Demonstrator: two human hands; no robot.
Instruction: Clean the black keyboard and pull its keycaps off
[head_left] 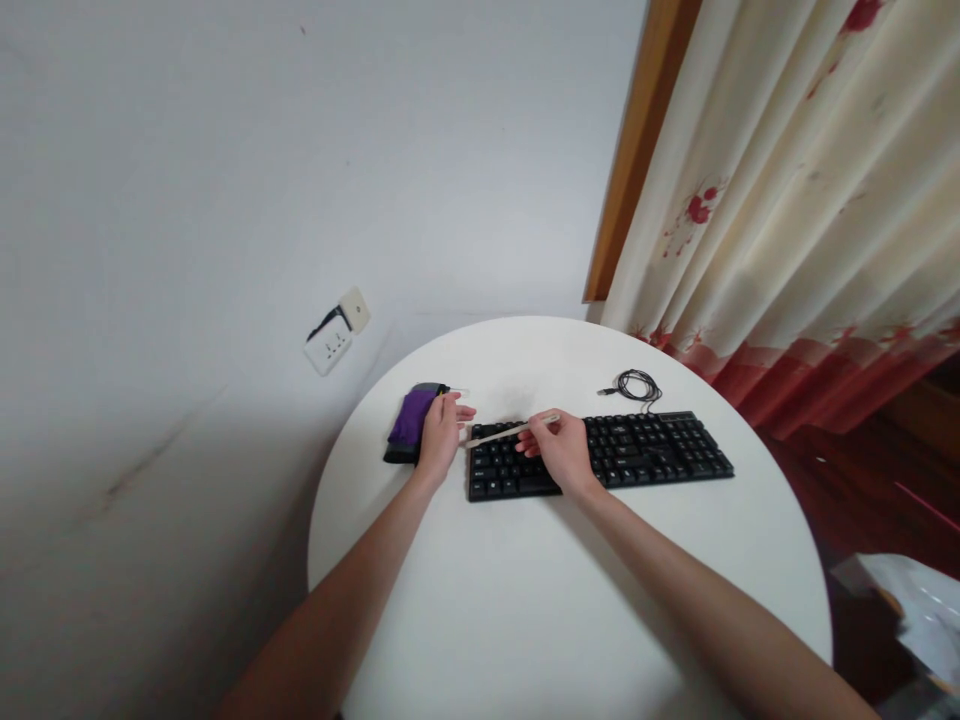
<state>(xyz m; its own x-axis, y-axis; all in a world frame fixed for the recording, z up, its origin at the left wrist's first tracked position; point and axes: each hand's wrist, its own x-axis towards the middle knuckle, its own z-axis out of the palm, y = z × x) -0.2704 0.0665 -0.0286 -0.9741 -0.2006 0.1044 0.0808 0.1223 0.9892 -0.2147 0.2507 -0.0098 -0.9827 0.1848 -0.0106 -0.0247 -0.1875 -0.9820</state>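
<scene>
A black keyboard lies on the round white table. Over its left half, my right hand grips a slim beige stick like a pen; its slightly wider end points left, at the keyboard's left edge. My left hand rests just left of that edge, its fingers stretched out and apart, holding nothing I can see. Beside it lies a purple cloth on top of a dark object whose kind I cannot make out, partly covered by the cloth and the hand.
The keyboard's coiled black cable with a USB plug sits behind the keyboard. A wall socket is on the wall at left. Floral curtains hang at right, and a white plastic bag lies low at right.
</scene>
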